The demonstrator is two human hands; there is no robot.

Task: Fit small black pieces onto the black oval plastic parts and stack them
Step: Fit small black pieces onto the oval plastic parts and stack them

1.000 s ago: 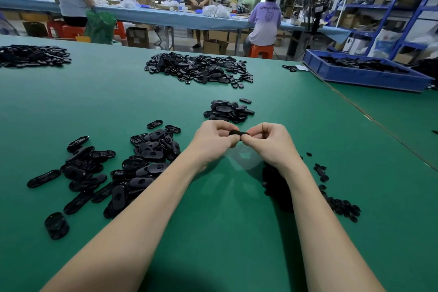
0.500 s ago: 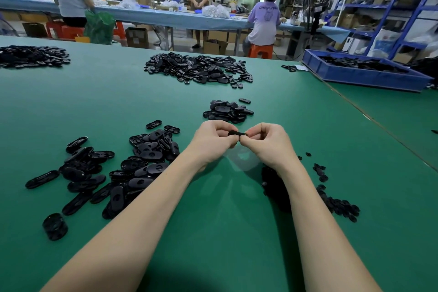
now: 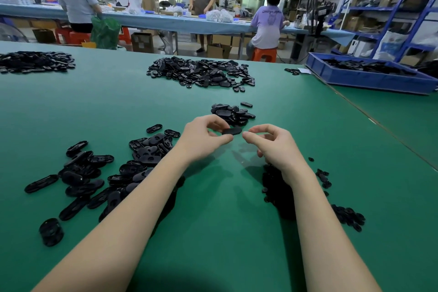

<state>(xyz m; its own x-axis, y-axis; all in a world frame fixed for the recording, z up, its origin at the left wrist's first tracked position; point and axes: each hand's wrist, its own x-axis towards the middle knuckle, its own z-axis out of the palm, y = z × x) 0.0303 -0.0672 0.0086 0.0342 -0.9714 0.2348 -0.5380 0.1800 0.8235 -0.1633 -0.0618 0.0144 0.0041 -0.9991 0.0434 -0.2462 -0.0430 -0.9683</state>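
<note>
Pulling away, the right hand (image 3: 272,147) is curling empty beside the glossy black oval part (image 3: 231,131); left hand (image 3: 203,140) is pinching it.

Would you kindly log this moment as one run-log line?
left hand: holds oval part | right hand: off part, holding nothing visible | finished pile: just beyond

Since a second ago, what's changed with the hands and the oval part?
The right hand let go of the oval part and drew back slightly to the right, its fingers loosely curled and empty. The left hand still pinches the part, alone now. The piles on the green table lie as they did.
</note>
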